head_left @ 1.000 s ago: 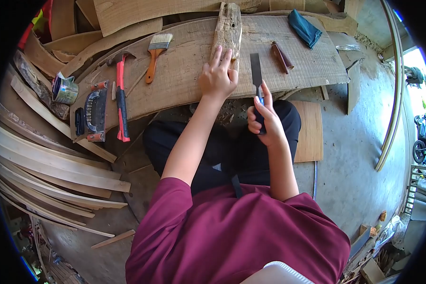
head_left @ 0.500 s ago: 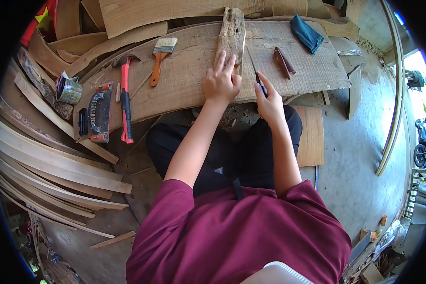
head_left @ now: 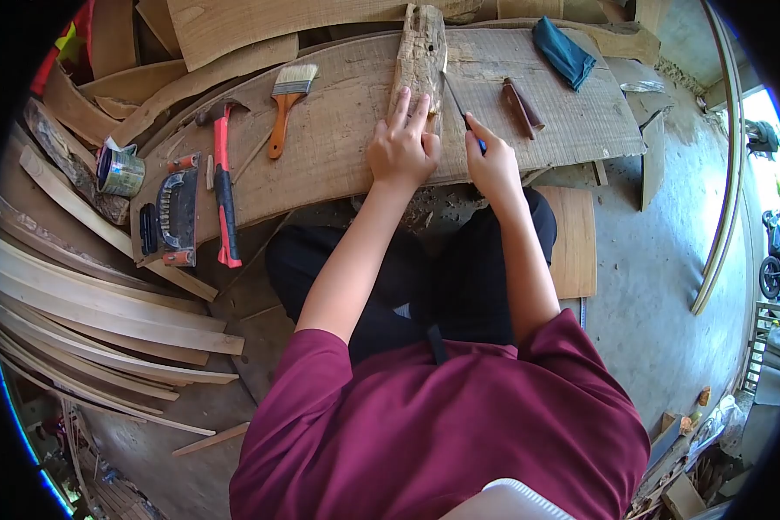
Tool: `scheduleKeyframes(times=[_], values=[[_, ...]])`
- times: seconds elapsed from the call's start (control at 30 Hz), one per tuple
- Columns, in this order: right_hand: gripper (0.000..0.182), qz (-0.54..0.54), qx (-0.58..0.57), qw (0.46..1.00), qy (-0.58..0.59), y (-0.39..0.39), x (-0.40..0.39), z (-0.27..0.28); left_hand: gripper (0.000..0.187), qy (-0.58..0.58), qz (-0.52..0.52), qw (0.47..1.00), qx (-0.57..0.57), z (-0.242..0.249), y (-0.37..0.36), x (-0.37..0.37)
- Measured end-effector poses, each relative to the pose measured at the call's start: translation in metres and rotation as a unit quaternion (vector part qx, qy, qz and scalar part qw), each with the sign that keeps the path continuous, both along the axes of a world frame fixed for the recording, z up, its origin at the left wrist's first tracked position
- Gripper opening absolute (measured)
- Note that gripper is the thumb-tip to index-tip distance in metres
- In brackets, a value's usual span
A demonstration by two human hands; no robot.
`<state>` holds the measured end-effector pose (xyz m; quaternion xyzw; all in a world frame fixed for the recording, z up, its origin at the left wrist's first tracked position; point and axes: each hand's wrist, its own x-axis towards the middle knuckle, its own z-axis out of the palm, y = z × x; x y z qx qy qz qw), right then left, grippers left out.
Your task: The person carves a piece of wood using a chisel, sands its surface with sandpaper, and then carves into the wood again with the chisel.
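A weathered, rough strip of wood [head_left: 422, 54] lies on a wide plank, pointing away from me. My left hand [head_left: 400, 156] rests on its near end, with two fingers stretched out flat along it and the thumb at its right side. In my right hand [head_left: 492, 163] is a slim knife [head_left: 454, 94] with a dark blade and a dark, partly blue handle. Its tip is at the strip's right edge; whether it touches is hard to tell. To the right lies a brown, sheath-like piece [head_left: 522, 108], with a folded dark teal cloth [head_left: 563, 54] beyond it.
On the plank [head_left: 347, 121] to the left are a paintbrush [head_left: 288, 102], a red-and-black hammer [head_left: 224, 186] and a metal-bodied tool with orange-red ends [head_left: 179, 211]. A tin can [head_left: 120, 170] stands farther left. Curved wooden slats [head_left: 104, 303] pile on the floor at left.
My right hand has turned, and the knife now slants leftward with its tip nearer the wood strip's edge. My left hand stays on the strip. The view has shifted slightly.
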<state>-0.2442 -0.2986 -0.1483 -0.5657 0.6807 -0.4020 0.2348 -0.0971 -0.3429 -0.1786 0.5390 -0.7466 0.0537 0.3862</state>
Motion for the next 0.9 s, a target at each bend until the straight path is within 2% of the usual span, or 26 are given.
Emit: scheduleKeyframes(times=[0.37,0.63,0.77,0.9], values=[[0.034,0.006,0.028,0.999,0.018,0.030,0.006,0.019,0.055,0.004,0.000,1.000,0.006,0.001,0.001,0.000],[0.034,0.003,0.023,0.999,-0.036,0.036,0.009,0.007,0.054,0.003,0.012,1.000,0.001,0.003,0.003,-0.001],[0.035,0.002,-0.111,0.994,-0.007,0.026,0.010,-0.018,0.054,0.000,0.012,1.000,0.019,0.005,0.002,-0.001],[0.035,-0.018,-0.060,0.997,-0.033,0.008,0.010,-0.012,0.054,-0.002,0.015,1.000,0.015,0.004,0.004,-0.001]])
